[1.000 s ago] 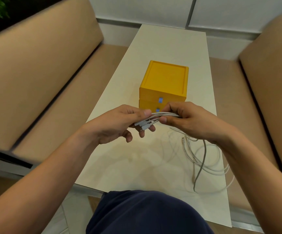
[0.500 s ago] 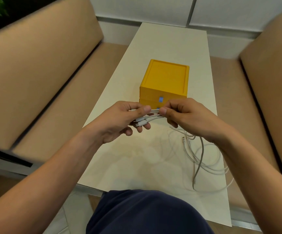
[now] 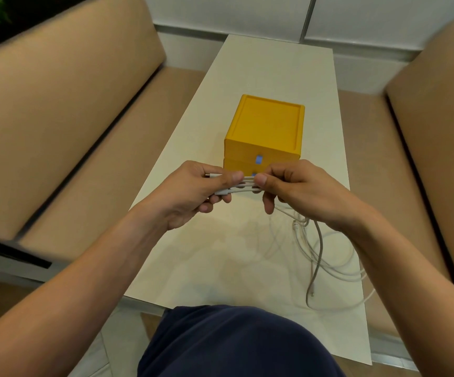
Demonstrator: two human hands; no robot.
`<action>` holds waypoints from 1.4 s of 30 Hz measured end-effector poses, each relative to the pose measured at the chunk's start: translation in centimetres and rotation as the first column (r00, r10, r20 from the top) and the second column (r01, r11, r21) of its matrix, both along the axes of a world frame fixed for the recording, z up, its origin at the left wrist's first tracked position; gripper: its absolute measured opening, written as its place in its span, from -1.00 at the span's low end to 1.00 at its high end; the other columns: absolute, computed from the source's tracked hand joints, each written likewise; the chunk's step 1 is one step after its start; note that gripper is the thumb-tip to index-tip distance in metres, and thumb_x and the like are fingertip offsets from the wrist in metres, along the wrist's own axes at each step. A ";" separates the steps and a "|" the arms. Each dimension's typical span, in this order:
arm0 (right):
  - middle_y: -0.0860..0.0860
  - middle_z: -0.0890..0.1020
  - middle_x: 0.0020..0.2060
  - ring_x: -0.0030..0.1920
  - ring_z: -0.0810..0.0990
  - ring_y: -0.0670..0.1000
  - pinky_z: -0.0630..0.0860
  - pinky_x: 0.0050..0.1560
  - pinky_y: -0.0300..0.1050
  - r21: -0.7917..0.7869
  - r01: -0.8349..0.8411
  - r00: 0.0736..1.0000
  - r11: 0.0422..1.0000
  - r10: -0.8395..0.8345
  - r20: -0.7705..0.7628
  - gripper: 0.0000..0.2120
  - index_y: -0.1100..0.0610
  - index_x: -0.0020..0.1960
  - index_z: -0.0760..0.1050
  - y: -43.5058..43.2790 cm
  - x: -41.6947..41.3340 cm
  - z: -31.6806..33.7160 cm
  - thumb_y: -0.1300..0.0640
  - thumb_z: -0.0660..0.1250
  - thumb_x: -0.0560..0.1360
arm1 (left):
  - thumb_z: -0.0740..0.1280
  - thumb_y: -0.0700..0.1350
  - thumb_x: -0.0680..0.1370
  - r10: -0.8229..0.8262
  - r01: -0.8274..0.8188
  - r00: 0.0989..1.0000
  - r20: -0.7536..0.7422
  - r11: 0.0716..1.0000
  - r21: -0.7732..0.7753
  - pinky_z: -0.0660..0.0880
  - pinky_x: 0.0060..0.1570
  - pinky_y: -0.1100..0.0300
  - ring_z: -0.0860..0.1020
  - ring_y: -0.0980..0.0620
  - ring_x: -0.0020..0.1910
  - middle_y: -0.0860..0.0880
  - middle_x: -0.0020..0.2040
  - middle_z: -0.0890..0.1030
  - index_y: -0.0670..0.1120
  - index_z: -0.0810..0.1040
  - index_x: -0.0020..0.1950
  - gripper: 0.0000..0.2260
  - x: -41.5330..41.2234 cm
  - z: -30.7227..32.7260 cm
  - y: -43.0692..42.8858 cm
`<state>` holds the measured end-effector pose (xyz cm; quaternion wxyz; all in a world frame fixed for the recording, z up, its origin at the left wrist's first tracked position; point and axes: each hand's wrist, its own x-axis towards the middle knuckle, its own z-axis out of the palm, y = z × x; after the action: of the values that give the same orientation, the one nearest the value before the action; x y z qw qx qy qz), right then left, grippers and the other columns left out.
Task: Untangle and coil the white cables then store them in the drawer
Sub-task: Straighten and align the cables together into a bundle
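Just in front of the closed yellow plastic drawer box (image 3: 264,131), your left hand (image 3: 190,194) and right hand (image 3: 299,191) pinch the thin white cables (image 3: 243,186) between thumb and curled fingers, likely aligning their plug ends for coiling.

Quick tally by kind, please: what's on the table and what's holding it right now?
Yellow plastic drawer box: 1
Tangled bundle of white cables: 1, strands too tangled to count
Hands pinching the cable ends: 2 (left hand, right hand)
Total: 4
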<state>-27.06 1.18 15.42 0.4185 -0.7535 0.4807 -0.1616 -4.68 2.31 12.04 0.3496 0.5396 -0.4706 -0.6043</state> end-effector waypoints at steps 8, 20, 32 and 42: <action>0.06 0.72 -0.29 -0.28 0.44 -0.04 0.40 -0.18 -0.08 0.121 0.022 0.991 0.992 -0.038 0.129 -0.69 0.11 -0.02 0.69 -0.1 0.0 -0.1 0.00 0.24 0.70 | 0.47 0.07 0.47 0.040 -0.041 0.999 -0.010 0.993 -0.109 0.31 -0.54 0.31 0.36 0.11 -0.46 -0.08 -0.37 0.54 -0.15 0.72 -0.07 -0.72 0.3 0.1 0.0; -0.06 0.61 -0.40 -0.35 0.37 0.00 0.32 -0.26 -0.05 0.037 -0.031 0.995 0.999 0.027 0.093 -0.76 0.06 -0.08 0.68 -0.3 -0.9 -0.1 0.00 0.32 0.65 | 0.48 -0.04 0.49 -0.041 0.040 0.999 -0.019 0.997 -0.071 0.43 -0.50 0.26 0.45 0.07 -0.50 -0.13 -0.37 0.60 -0.13 0.52 -0.17 -0.79 0.6 0.3 0.4; -0.11 0.70 -0.32 -0.44 0.44 -0.17 0.33 -0.38 -0.36 -0.078 -0.241 0.939 0.967 0.212 -0.269 -0.75 0.01 -0.14 0.65 -2.9 -0.6 2.5 -0.02 0.31 0.65 | 0.36 -0.18 0.61 -0.497 0.492 0.865 0.072 0.867 0.078 0.68 0.05 0.04 0.72 -0.15 0.06 -0.21 0.06 0.73 -0.26 0.63 0.22 -0.76 -1.2 2.2 -2.9; -0.07 0.66 -0.34 -0.36 0.40 0.01 0.35 -0.30 0.01 -0.006 -0.258 0.959 0.966 0.255 -0.123 -0.79 0.03 -0.12 0.69 -4.6 -2.7 2.5 -0.04 0.39 0.61 | 0.30 -0.25 0.65 -0.557 0.554 0.830 0.005 0.827 0.095 0.65 0.13 0.06 0.71 -0.14 0.10 -0.22 0.13 0.71 -0.24 0.61 0.24 -0.80 -1.2 1.6 -2.9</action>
<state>-29.77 -3.40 17.96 0.3975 -0.8224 0.4018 -0.0651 -5.87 -0.64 13.64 0.1267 0.4042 -0.5853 -0.6913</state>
